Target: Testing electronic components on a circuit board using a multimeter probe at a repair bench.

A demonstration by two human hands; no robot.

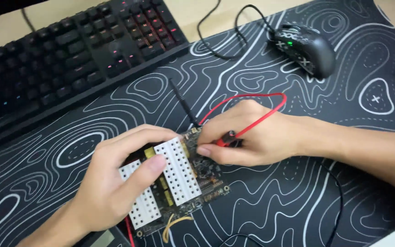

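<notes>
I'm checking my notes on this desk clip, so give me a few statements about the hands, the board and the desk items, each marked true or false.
1. The left hand rests on the circuit board. True.
2. The right hand holds a blue-wired probe. False: the probe has a red wire.
3. The mouse sits at the upper right of the patterned mat. True.
4. The keyboard lies on the right side of the desk. False: it is at the upper left.
5. The board carries white strips full of holes. True.
</notes>
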